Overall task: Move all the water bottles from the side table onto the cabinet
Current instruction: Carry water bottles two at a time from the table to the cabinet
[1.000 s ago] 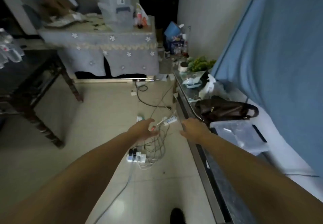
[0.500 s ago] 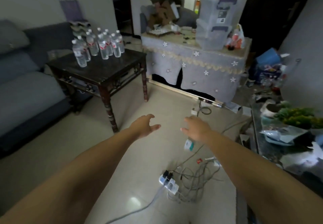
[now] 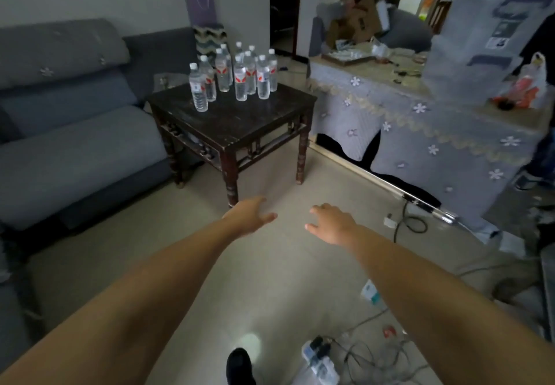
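I see both arms held out straight over the floor. My left hand (image 3: 249, 215) is spread loose, palm down, holding nothing. My right hand (image 3: 332, 222) is the same, fingers a bit bent. The water bottles (image 3: 237, 75) stand together on the dark desk (image 3: 240, 120), up at eleven o'clock, well apart from both hands.
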`<state>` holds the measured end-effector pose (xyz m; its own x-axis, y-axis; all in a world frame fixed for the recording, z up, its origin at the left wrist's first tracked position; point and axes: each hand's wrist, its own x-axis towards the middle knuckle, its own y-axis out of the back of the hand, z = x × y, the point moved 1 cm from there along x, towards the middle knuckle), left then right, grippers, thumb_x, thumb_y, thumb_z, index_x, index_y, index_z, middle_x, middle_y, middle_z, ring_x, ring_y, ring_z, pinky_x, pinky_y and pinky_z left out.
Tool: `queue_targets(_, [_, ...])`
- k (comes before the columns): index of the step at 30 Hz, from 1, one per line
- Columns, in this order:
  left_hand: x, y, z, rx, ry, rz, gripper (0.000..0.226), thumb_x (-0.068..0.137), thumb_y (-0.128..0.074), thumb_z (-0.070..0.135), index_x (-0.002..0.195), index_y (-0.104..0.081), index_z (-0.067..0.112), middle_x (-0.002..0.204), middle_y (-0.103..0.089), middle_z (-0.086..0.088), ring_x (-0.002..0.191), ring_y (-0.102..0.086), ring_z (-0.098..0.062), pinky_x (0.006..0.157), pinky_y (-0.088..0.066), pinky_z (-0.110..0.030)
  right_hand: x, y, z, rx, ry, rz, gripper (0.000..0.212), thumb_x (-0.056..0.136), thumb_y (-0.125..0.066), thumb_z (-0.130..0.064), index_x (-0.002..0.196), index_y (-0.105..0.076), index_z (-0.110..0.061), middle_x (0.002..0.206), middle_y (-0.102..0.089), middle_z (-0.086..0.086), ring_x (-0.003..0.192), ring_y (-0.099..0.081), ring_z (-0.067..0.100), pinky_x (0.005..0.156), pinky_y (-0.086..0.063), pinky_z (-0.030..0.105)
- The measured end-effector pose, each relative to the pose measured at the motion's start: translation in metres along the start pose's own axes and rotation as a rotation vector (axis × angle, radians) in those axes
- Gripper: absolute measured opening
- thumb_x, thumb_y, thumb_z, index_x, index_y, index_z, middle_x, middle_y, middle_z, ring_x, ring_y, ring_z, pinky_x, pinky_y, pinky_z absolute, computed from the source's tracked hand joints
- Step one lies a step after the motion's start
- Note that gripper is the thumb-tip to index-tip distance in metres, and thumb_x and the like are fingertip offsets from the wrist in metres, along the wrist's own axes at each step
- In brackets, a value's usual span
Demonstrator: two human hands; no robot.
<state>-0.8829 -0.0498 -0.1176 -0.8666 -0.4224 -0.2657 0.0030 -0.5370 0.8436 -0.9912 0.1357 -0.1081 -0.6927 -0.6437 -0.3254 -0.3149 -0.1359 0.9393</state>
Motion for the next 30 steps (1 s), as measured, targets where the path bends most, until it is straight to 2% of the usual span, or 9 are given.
queue_targets(4, [0.064, 0.041, -0.028, -0.025, 0.017, 0.001, 0.063, 0.09, -0.055, 0.05, 0.143, -0.038, 0.019, 0.142, -0.049, -0.01, 0.126, -0.05, -0.027, 0.102, -0.04, -0.036, 0.081, 0.03, -0.024, 0.01, 0.013, -0.002, 0.054, 0.099, -0.045, -0.045, 0.144, -0.04, -0.016, 0.141, -0.047, 0.012, 0.131, -0.047, 0.031, 0.105, -0.04, 0.045])
queue_targets(9, [0.144, 0.105, -0.061, 0.009, 0.042, 0.034, 0.063, 0.089, -0.056, 0.049, 0.141, -0.041, 0.017, 0.139, -0.051, -0.012, 0.123, -0.052, -0.028, 0.1, -0.042, -0.037, 0.177, 0.072, -0.061, 0.063, 0.029, 0.014, 0.056, 0.099, -0.044, -0.046, 0.147, -0.037, -0.018, 0.147, -0.045, 0.013, 0.136, -0.043, 0.032, 0.109, -0.038, 0.046])
queue_targets(14, [0.21, 0.134, -0.069, 0.033, 0.037, 0.052, 0.062, 0.089, -0.057, 0.048, 0.138, -0.044, 0.012, 0.134, -0.055, -0.014, 0.121, -0.054, -0.029, 0.099, -0.041, -0.034, 0.24, 0.09, -0.081, -0.012, 0.086, -0.014, 0.057, 0.099, -0.043, -0.047, 0.147, -0.037, -0.019, 0.145, -0.045, 0.011, 0.133, -0.046, 0.031, 0.106, -0.04, 0.045])
queue_targets(20, [0.305, 0.146, -0.053, 0.015, -0.022, 0.039, 0.063, 0.088, -0.057, 0.049, 0.138, -0.044, 0.013, 0.134, -0.055, -0.013, 0.12, -0.054, -0.029, 0.097, -0.042, -0.034, 0.339, 0.124, -0.049, 0.048, 0.036, -0.015, 0.057, 0.099, -0.044, -0.047, 0.147, -0.037, -0.018, 0.145, -0.043, 0.012, 0.133, -0.046, 0.032, 0.108, -0.04, 0.048])
queue_targets(30, [0.528, 0.196, -0.024, -0.129, 0.102, 0.119, 0.062, 0.088, -0.058, 0.05, 0.137, -0.046, 0.014, 0.131, -0.058, -0.012, 0.119, -0.056, -0.027, 0.096, -0.041, -0.03, 0.549, 0.212, 0.029, 0.027, 0.122, 0.016, 0.052, 0.097, -0.048, -0.046, 0.14, -0.044, -0.017, 0.14, -0.047, 0.013, 0.129, -0.049, 0.035, 0.107, -0.042, 0.047])
